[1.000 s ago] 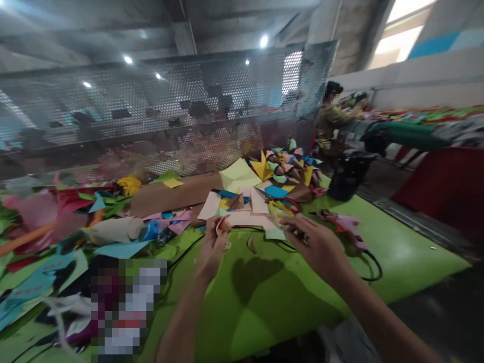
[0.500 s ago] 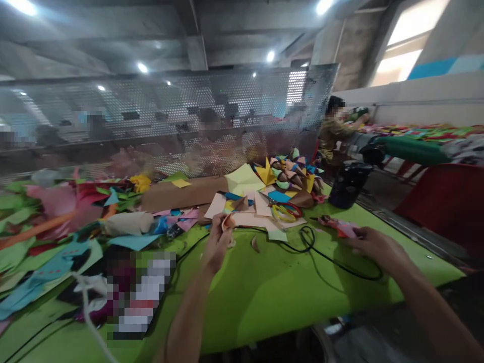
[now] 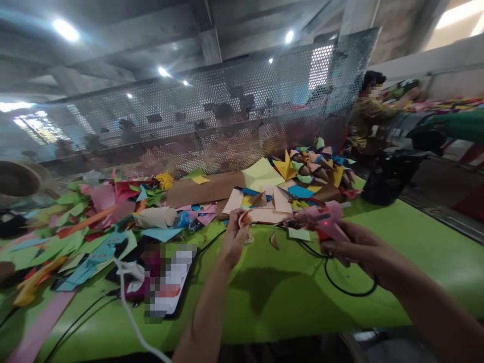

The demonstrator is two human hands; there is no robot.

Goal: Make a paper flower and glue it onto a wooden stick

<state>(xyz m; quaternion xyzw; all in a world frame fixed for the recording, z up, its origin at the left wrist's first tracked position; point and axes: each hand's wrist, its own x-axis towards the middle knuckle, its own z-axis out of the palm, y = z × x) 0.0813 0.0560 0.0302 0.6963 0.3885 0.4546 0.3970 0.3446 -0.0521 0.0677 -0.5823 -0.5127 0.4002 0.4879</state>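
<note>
My left hand (image 3: 235, 242) is raised over the green table (image 3: 264, 297) and pinches a small curled piece of peach paper (image 3: 244, 218) between its fingertips. My right hand (image 3: 353, 248) grips the handle of a pink hot glue gun (image 3: 315, 218), whose nozzle points left toward the paper piece. The gun's black cord (image 3: 342, 282) loops on the table beneath it. A small brown paper scrap (image 3: 274, 241) lies on the table between the two hands.
Loose coloured paper sheets (image 3: 260, 199) and folded paper cones (image 3: 312, 166) are piled at the back. Paper scraps (image 3: 94, 222) cover the left side. A perforated metal screen (image 3: 227, 116) stands behind. A black container (image 3: 389, 174) sits at right, a seated person (image 3: 368, 116) beyond.
My right hand reached right to the glue gun, took hold of it, lifted it and brought it toward the paper piece. My left hand kept its pinch on the paper.
</note>
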